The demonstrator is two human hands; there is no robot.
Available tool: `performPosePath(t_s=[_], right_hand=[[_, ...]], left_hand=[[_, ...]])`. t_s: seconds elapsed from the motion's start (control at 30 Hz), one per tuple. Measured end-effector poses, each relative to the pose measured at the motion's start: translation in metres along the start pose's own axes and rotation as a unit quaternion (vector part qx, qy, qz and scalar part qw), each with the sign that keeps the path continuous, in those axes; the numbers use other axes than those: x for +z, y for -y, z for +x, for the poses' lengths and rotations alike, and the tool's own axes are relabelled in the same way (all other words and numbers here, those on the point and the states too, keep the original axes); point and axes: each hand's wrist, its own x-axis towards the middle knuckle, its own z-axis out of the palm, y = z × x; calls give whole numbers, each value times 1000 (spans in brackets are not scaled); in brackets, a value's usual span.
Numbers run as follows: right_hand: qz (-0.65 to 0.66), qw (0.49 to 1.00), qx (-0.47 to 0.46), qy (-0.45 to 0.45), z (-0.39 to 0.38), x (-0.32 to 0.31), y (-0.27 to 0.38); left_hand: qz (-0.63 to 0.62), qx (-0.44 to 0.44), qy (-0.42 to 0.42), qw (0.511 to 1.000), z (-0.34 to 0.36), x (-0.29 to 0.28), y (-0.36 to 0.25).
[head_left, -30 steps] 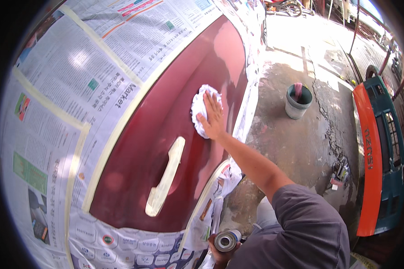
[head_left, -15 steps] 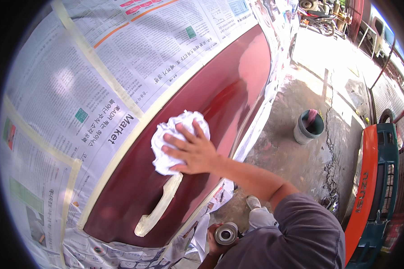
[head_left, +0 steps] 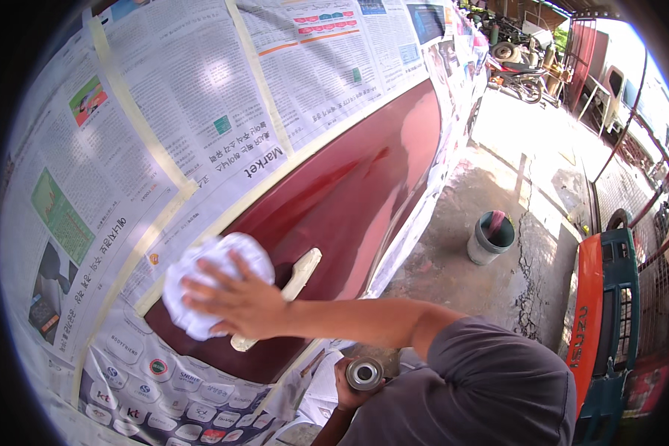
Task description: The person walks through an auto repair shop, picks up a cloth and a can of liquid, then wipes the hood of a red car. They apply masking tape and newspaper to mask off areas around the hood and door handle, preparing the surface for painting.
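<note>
My right hand (head_left: 234, 293) lies spread, fingers apart, over a bunched white cloth (head_left: 201, 260) at the lower left end of a maroon panel (head_left: 364, 186), overlapping the edge of the newspaper masking (head_left: 178, 89). A pale, tape-covered handle (head_left: 307, 264) runs beside it, partly hidden by my hand and forearm. Low in the middle, my left hand (head_left: 345, 386) is closed around a metal can (head_left: 365, 373), near my grey-clad body.
A bucket with a pink rag (head_left: 487, 241) stands on cracked concrete (head_left: 453, 282) at right. An orange-and-teal bumper (head_left: 591, 297) stands at the far right beside mesh fencing. A motorcycle (head_left: 520, 82), clutter and a white vehicle (head_left: 613, 85) are at the back.
My right hand and the cloth have swept down and left across the panel, from its middle past the handle to the lower left edge. My left hand still holds the can.
</note>
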Motion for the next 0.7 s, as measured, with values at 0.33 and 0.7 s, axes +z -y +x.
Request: performPosePath(t_s=[0.33,0.7], right_hand=[[-124,990,68,-21,-54,-85,-188],[-169,984,-35,-35,-156,-226,-486]], left_hand=[[52,-104,-98,988,-13,19,18],[112,-191,-197,955,29,161,-14]])
